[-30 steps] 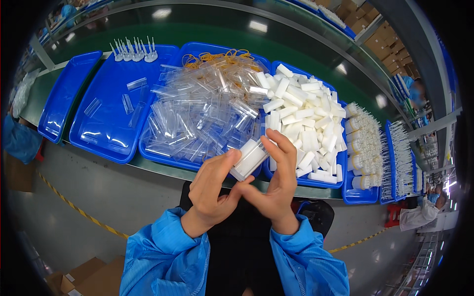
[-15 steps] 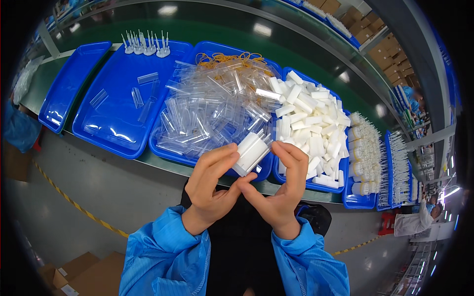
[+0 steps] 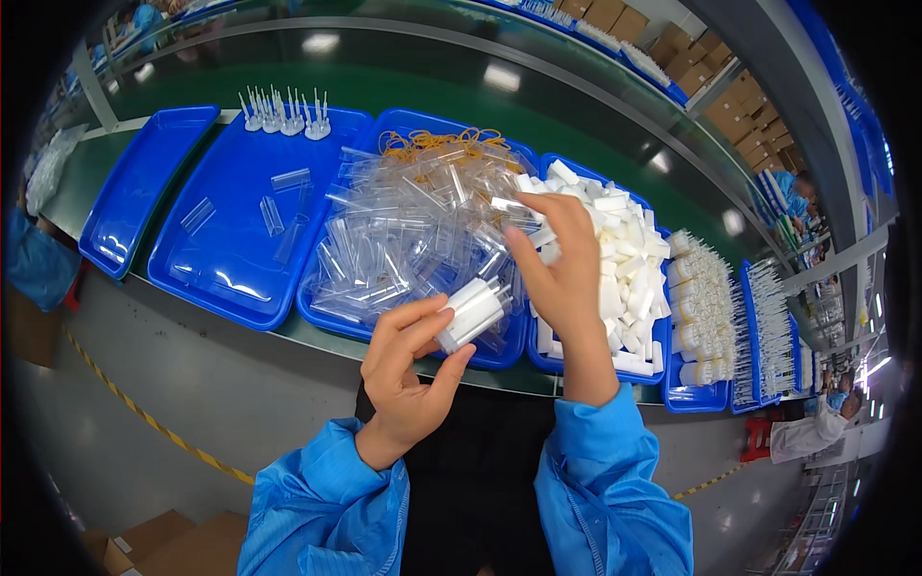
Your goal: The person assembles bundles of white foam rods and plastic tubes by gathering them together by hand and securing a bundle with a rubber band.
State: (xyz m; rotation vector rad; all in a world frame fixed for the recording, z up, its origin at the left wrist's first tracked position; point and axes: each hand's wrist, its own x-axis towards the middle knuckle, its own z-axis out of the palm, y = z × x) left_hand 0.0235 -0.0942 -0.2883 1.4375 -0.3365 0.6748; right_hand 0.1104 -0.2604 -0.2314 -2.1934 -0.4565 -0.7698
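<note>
My left hand (image 3: 401,376) is closed around a bundle of white blocks with clear plastic pieces (image 3: 473,315), holding it above the near edge of a blue tray. My right hand (image 3: 569,269) reaches forward, thumb and index finger apart, above the border between two piles. Its fingertips are close to a single white block (image 3: 504,204) lying by the clear plastic pieces (image 3: 384,240); whether they touch it I cannot tell. Beyond it, white blocks (image 3: 629,264) fill the tray on the right, partly hidden by that hand.
Yellow rubber bands (image 3: 447,144) lie on the far side of the clear pieces. On the left, a blue tray (image 3: 206,259) carries a few clear pieces and white spiky parts (image 3: 283,113). Further right are trays of bundled white parts (image 3: 699,312). A green conveyor belt (image 3: 413,72) runs behind.
My right hand has let go of the bundle and moved forward to the right, toward the piles. My left hand now holds the bundle alone, slightly lower and further left.
</note>
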